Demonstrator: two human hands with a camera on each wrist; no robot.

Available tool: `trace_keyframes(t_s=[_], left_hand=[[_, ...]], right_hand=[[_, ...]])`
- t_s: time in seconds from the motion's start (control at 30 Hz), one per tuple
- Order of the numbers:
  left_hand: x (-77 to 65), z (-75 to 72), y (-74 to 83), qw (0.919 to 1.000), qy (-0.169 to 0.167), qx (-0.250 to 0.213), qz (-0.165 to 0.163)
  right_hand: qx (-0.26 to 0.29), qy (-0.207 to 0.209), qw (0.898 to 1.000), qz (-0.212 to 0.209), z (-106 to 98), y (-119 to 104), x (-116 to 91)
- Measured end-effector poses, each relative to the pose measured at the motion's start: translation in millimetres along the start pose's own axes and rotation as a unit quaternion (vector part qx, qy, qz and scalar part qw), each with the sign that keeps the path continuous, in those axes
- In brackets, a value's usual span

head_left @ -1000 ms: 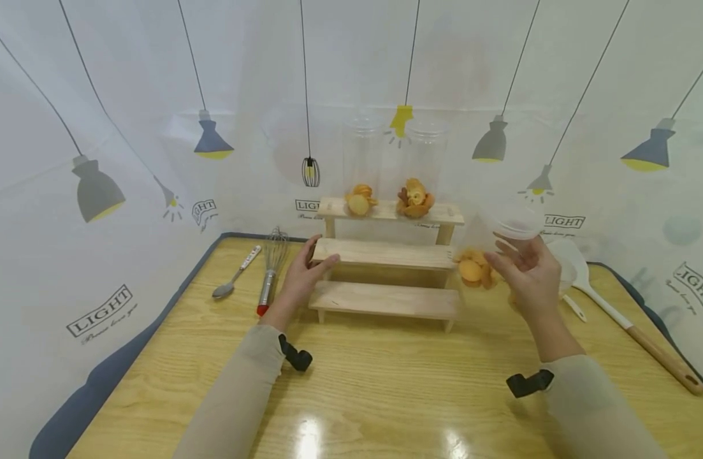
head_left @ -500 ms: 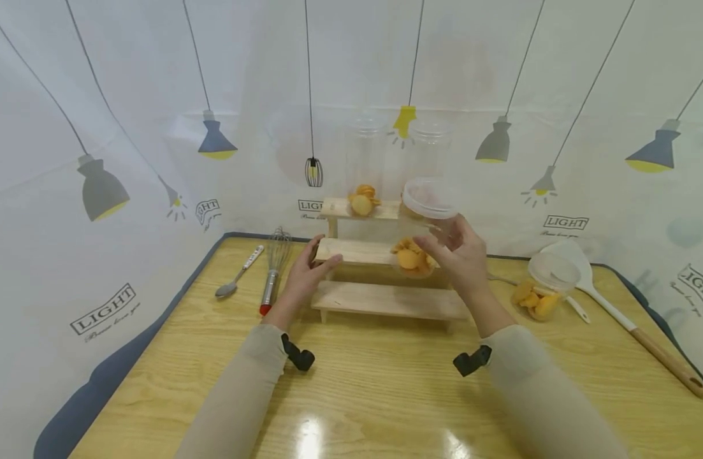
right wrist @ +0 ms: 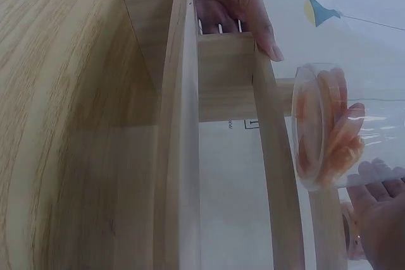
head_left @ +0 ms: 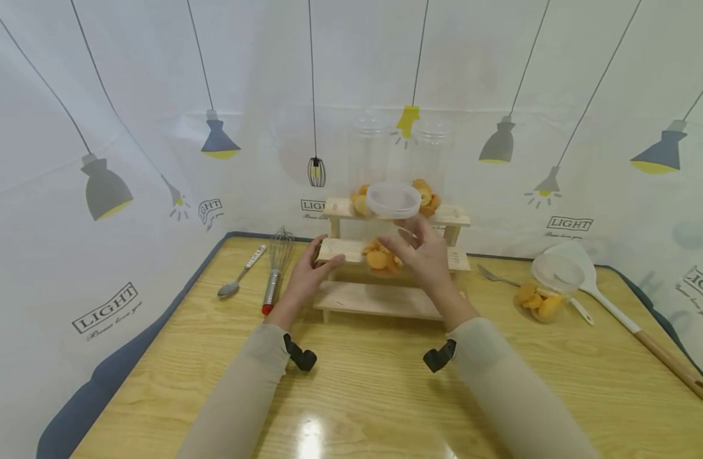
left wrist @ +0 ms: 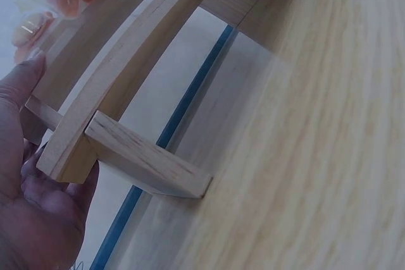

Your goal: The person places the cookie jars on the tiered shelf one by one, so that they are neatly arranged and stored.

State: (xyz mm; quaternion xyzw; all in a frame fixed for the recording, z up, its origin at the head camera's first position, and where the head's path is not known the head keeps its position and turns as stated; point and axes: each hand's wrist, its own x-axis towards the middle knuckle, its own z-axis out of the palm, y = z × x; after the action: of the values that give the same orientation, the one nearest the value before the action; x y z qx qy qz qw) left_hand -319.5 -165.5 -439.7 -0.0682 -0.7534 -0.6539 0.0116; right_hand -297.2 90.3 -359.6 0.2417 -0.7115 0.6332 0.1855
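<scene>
A three-step wooden stand (head_left: 380, 299) stands on the table. My left hand (head_left: 306, 278) grips the left end of its middle step, thumb on top, as the left wrist view also shows. With fingers and thumb round its side, my right hand (head_left: 424, 258) holds a clear lidded jar (head_left: 393, 201) of orange snack pieces at the middle step. The right wrist view shows the base of this jar (right wrist: 310, 128) close beside the step's upper face. Two tall clear jars (head_left: 367, 150) with similar snacks stand on the top step, partly hidden behind the held one.
Another clear jar of orange snacks (head_left: 537, 301) sits on the table at right, near a fork (head_left: 494, 274) and a white turner (head_left: 612, 315) with a wooden handle. On the left lie a whisk (head_left: 274, 274) and a spoon (head_left: 241, 274). A printed curtain (head_left: 259, 127) hangs behind.
My right hand has carried the jar leftward from beside the stand to over the middle step, uncovering the jar on the table at right. The left hand has stayed on the stand.
</scene>
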Motion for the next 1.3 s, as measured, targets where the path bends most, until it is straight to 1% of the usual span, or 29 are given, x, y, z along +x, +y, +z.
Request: trace_keyframes(t_s=[0.13,0.23,0.37,0.47,0.57,0.9,1.17,1.3], left_hand=[[0.0,0.5,0.2,1.0,0.002,0.0,0.0],[0.0,0.9,0.2,1.0,0.004,-0.001,-0.001],[0.2,1.2,0.6,1.0,0.004,0.002,-0.004],[0.6,1.5,1.8,1.0,0.003,0.003,-0.003],[1.0,1.7,2.2,1.0,0.003,0.003,0.0],[1.3,0.5,-0.9,1.0,0.002,-0.002,0.001],[0.9,1.1,-0.3,1.0,0.003,-0.001,0.002],[1.5,1.3,-1.6,1.0,0.004,-0.002,0.004]], right_hand=[[-0.001,-0.008,1.0,-0.001,6,4,4],[-0.016,-0.017,1.0,-0.003,10,8,6],[-0.032,-0.026,0.999,-0.004,14,-8,3],[-0.03,-0.03,0.999,-0.001,16,-23,-2],[-0.03,-0.032,0.999,0.002,18,-24,-3],[-0.035,-0.034,0.999,-0.007,22,-21,-5],[-0.056,-0.042,0.998,0.006,19,-17,-10],[-0.054,-0.044,0.997,0.019,18,-15,-13]])
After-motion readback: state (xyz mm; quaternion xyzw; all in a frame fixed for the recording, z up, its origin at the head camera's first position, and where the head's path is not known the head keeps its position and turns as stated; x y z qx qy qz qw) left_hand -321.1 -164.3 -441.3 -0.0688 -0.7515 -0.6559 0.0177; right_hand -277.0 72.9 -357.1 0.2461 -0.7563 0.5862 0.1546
